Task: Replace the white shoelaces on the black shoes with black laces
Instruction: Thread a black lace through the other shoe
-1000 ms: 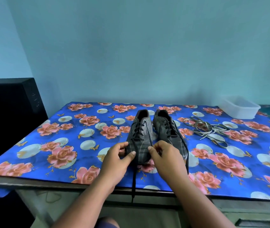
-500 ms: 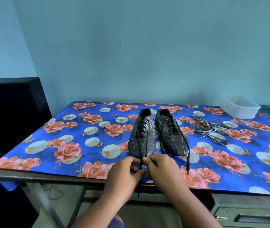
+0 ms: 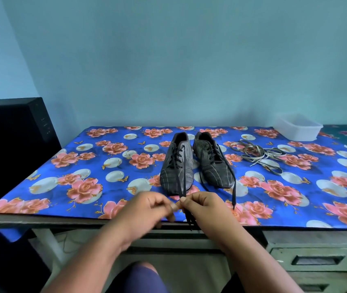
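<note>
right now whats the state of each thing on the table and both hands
left shoe: upright, black-laced, lace ends pulled toward the hands
right shoe: upright, black-laced, ends loose
white laces: removed, in a loose pile
plastic tub: open
right hand: pinching the left shoe's lace ends
left hand: blurred, fingers curled

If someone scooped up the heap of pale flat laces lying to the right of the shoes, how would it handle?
The heap of pale flat laces would likely go floppy and dangle, since it lies in loose loops on the blue floral tablecloth. Probably very light, being thin flat strips. The strands overlap, so they may snag or come up tangled.
</note>
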Action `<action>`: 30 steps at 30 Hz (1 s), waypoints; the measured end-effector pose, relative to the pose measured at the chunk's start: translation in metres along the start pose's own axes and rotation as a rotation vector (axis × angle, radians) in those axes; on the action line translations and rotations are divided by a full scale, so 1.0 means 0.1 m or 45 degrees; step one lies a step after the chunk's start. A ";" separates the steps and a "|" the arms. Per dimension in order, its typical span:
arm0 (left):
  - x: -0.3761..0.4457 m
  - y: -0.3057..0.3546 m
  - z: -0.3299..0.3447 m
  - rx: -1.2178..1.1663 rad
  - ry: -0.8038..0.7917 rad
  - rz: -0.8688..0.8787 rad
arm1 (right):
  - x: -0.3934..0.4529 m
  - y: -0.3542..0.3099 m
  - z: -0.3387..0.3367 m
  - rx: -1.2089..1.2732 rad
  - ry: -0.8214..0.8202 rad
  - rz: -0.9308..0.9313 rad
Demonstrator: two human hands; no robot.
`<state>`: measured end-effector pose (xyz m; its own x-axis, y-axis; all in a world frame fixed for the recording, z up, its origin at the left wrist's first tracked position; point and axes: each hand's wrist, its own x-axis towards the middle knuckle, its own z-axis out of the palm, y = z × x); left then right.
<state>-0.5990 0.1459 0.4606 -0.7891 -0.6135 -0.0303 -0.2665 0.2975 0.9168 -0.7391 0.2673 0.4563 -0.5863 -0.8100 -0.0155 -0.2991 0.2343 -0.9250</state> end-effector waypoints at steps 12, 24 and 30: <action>0.68 0.23 0.06 -0.750 -0.229 -0.541 | -0.09 0.06 -0.02 0.080 -0.223 -0.069; 0.80 0.02 -0.06 -0.326 0.084 -0.189 | 0.28 -0.10 -0.74 -0.690 -0.184 -0.200; 1.09 0.15 -0.32 0.471 0.489 0.320 | 1.27 -0.39 -0.80 -1.063 0.240 -0.525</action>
<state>-0.6710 0.0599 0.4839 -0.6143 -0.6917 0.3797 -0.3272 0.6612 0.6751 -0.8620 0.1983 0.5206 -0.4044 -0.8315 0.3808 -0.9084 0.3169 -0.2728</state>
